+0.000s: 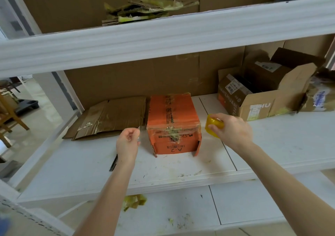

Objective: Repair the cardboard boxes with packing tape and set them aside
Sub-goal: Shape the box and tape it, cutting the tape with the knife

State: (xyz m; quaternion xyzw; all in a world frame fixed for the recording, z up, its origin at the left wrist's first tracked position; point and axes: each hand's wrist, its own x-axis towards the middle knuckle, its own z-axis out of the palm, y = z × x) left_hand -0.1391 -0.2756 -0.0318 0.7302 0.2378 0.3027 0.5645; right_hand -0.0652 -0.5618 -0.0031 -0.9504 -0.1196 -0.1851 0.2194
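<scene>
Orange cardboard, the box (172, 116) marked A-2 is sitting at the middle of the white shelf (272, 145), with wrinkled clear tape crossing its near face. At the box's 9 o'clock the left hand (127, 141) is pinching the free end of a clear tape strip (142, 128) between curled fingers. At its 3 o'clock the right hand (230, 130) is gripping a yellow tape roll (213, 128), just beside the box's near right corner. The strip appears to be running along the box's upper front edge between the two hands.

A flattened cardboard sheet (112, 116) is lying against the box's left side, at 9 to 10 o'clock. An open brown box (262, 98) with raised flaps is standing at 2 o'clock, well apart. A black pen-like object (113, 162) is lying at 7 o'clock, partly hidden by the left forearm. Crumpled tape scraps (134, 201) are resting on the lower board at 6 o'clock. The upper shelf beam (163, 36) is crossing at 12 o'clock, with torn cardboard pieces (145, 9) piled above it.
</scene>
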